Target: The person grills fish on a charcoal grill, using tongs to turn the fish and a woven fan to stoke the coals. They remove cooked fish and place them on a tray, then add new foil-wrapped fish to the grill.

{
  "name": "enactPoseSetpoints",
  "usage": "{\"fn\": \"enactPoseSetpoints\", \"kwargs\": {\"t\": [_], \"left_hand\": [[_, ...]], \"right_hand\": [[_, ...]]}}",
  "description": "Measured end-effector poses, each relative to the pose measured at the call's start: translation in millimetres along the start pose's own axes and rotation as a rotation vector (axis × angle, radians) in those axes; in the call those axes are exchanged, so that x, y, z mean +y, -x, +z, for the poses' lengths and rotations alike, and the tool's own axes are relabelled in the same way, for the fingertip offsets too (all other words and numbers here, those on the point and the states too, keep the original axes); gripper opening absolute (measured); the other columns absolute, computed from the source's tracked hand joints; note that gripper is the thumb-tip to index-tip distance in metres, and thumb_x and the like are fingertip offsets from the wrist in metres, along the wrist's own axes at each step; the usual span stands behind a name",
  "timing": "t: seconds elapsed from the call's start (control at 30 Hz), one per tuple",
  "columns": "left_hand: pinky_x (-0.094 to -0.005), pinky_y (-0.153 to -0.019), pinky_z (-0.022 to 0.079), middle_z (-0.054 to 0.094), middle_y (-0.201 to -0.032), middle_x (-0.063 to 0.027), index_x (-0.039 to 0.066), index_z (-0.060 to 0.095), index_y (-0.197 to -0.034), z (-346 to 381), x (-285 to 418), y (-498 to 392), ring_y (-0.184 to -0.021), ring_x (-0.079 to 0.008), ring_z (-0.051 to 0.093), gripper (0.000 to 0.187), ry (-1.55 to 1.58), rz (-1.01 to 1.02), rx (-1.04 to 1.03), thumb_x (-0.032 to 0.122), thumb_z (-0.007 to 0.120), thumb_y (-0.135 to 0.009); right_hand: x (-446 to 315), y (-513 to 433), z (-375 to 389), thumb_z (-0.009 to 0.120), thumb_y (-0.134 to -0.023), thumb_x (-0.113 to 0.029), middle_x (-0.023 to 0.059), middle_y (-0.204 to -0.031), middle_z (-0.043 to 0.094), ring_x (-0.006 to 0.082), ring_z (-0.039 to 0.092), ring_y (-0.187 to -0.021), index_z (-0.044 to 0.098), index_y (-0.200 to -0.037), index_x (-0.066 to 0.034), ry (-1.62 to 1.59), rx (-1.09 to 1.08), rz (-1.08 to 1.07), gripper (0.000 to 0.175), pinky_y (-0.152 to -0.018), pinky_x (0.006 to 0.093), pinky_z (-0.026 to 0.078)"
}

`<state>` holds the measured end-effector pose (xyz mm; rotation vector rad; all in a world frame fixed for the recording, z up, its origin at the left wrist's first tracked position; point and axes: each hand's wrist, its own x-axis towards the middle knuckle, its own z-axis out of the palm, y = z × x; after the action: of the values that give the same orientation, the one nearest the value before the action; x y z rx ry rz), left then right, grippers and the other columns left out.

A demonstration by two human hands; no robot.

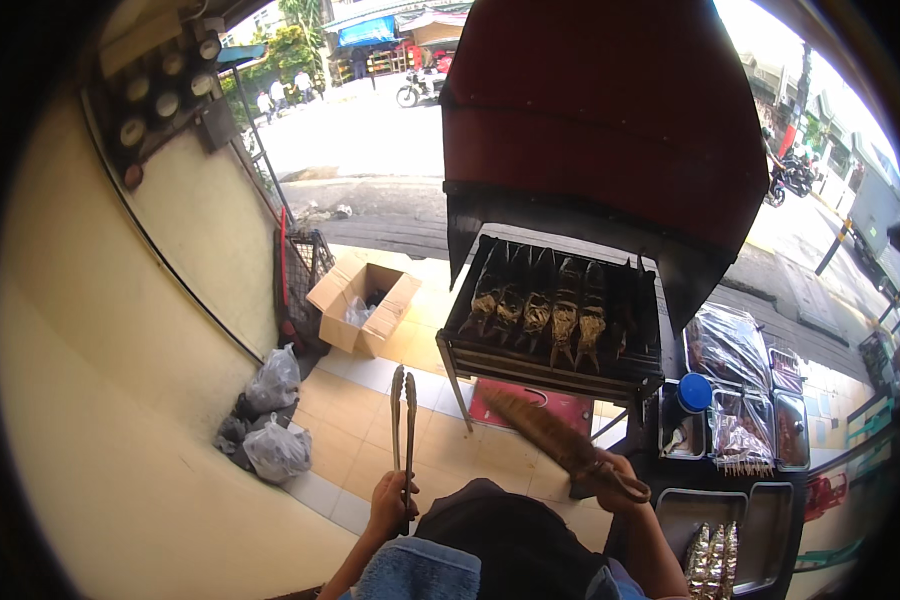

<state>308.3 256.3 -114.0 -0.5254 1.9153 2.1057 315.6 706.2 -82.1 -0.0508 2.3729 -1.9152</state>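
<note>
My left hand (390,504) grips a pair of metal tongs (403,420), held upright with the arms close together. In my right hand (621,487) is the handle of a brown hand fan (540,431), slightly blurred, tilted up to the left in front of the grill. Several fish (566,307), partly wrapped in foil, lie side by side on the black charcoal grill (540,367), their tails towards me. Darker pieces lie at the grill's right end. Neither the tongs nor the fan touches the fish.
A dark red hood (600,112) rises behind the grill. At right, a black table holds foil-covered trays (727,345), a blue-lidded container (694,393) and foil-wrapped pieces (712,555). An open cardboard box (367,307) and plastic bags (277,450) stand on the left floor, beside a yellow wall (120,300).
</note>
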Motion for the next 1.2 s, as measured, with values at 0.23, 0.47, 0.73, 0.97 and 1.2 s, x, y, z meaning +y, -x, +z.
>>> {"fn": "enactPoseSetpoints", "kwargs": {"t": [0.23,0.47,0.73,0.97,1.2], "left_hand": [[-0.0306,-0.049,0.049,0.068,-0.091,-0.0115,0.003,0.058,-0.112,0.6,11.5,-1.5,-0.057,-0.0175,0.063,0.033,-0.002,0.017,-0.041,0.034,0.048,-0.106],[-0.0292,-0.053,0.050,0.069,-0.093,-0.0109,0.004,0.058,-0.106,7.5,10.9,1.6,-0.058,-0.0160,0.063,0.030,0.035,-0.013,-0.025,0.034,0.052,-0.105],[-0.0294,-0.053,0.051,0.069,-0.093,-0.0103,0.006,0.058,-0.106,10.5,23.1,-0.8,-0.058,-0.0161,0.064,0.027,0.032,0.005,-0.029,0.032,0.053,-0.105],[-0.0287,-0.049,0.050,0.069,-0.090,-0.0095,0.007,0.057,-0.105,9.6,18.3,2.7,-0.055,-0.0157,0.064,0.025,0.051,0.013,-0.008,0.032,0.054,-0.104],[-0.0287,-0.048,0.049,0.067,-0.086,-0.0080,0.006,0.057,-0.106,13.0,22.8,2.0,-0.054,-0.0152,0.063,0.025,0.044,0.051,0.001,0.031,0.053,-0.105]], "right_hand": [[-35.1,19.5,-122.4,0.058,-0.104,-0.037,0.0174,-0.124,0.068,0.0276,0.063,-0.110,0.062,-0.133,0.0016,0.203,1.227,0.118,0.049,-0.097,0.0365,0.048],[-28.3,-0.6,-35.9,0.064,-0.097,-0.023,0.0110,-0.106,0.068,0.0217,0.063,-0.096,0.068,-0.120,-0.0014,0.023,0.767,-0.058,0.031,-0.087,0.0344,0.049],[-23.9,18.9,-110.2,0.064,-0.101,-0.030,0.0145,-0.116,0.069,0.0234,0.066,-0.100,0.064,-0.125,0.0040,0.117,0.935,-0.028,0.041,-0.091,0.0376,0.050],[-9.8,7.1,-65.1,0.065,-0.097,-0.022,0.0134,-0.106,0.070,0.0207,0.065,-0.101,0.065,-0.123,-0.0013,0.143,0.832,-0.058,0.033,-0.087,0.0346,0.052],[-23.0,19.5,-49.7,0.073,-0.093,-0.012,0.0124,-0.110,0.070,0.0215,0.066,-0.101,0.062,-0.129,0.0004,0.218,0.568,-0.035,0.040,-0.088,0.0372,0.052]]}}
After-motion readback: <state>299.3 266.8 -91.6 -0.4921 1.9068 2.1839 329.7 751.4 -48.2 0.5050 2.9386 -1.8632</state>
